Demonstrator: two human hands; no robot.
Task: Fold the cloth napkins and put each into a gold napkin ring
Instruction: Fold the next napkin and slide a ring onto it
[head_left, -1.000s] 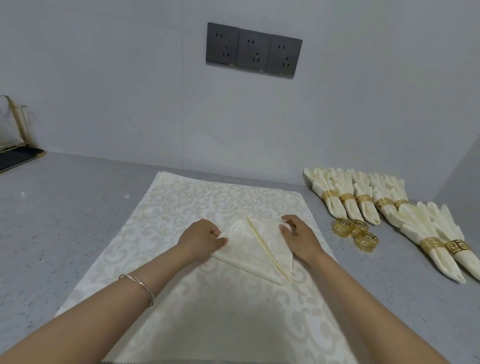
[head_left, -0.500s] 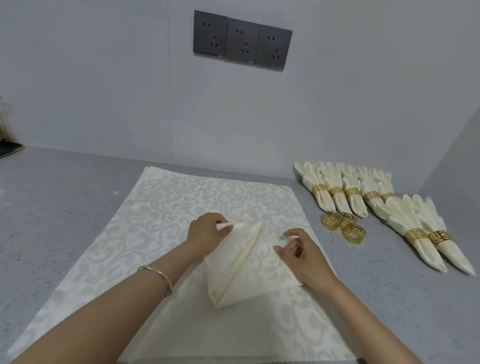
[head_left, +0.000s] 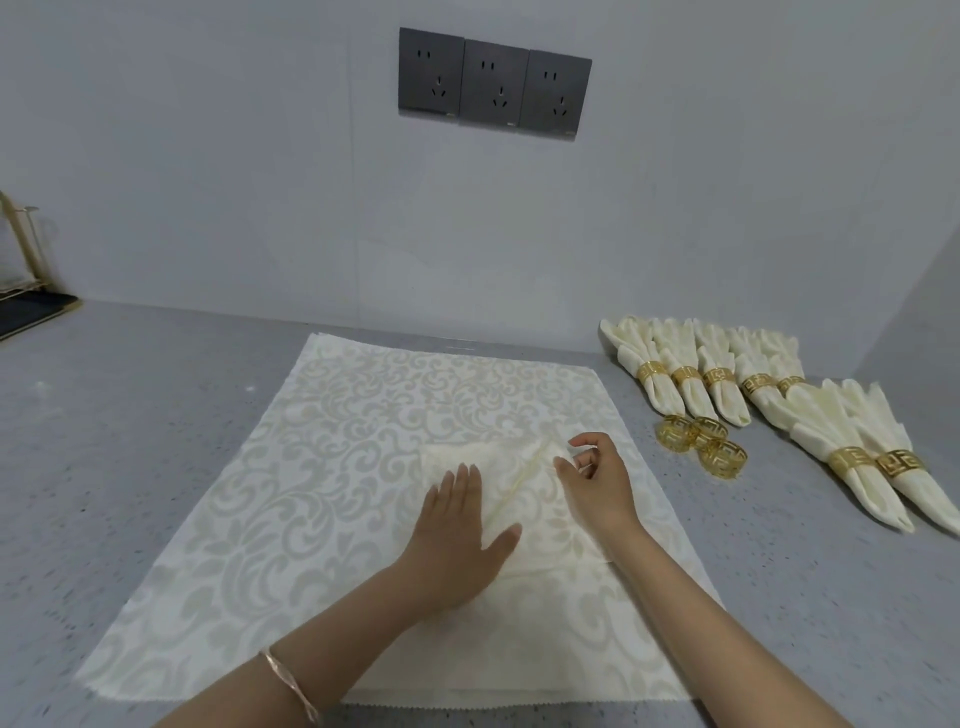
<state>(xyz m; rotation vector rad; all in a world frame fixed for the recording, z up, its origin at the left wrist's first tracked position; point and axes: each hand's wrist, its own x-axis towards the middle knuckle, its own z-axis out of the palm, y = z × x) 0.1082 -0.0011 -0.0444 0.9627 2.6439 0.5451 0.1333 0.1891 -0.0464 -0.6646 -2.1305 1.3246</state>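
The left hand (head_left: 457, 535) lies flat, fingers straight and together, and presses the near-left half of the folded napkin (head_left: 498, 460). The right hand (head_left: 597, 483) has its grip at the napkin's far-right corner, with thumb and forefinger curled towards each other. Whether they pinch the cloth or only hover over it cannot be told.

The napkin lies between the two hands on a large patterned cloth (head_left: 363, 426) spread over the grey counter (head_left: 130, 415). Its centre crease runs on a slant from near-left to far-right and ends just beside the right fingertips.

Three loose gold napkin rings (head_left: 701, 441) sit on the counter just off the cloth's right edge, to the right of the napkin and much nearer the right hand. Beyond them is a row of finished napkins (head_left: 727, 384), each already in its ring. The fold looks unfinished, so ringing probably falls to the right hand later.
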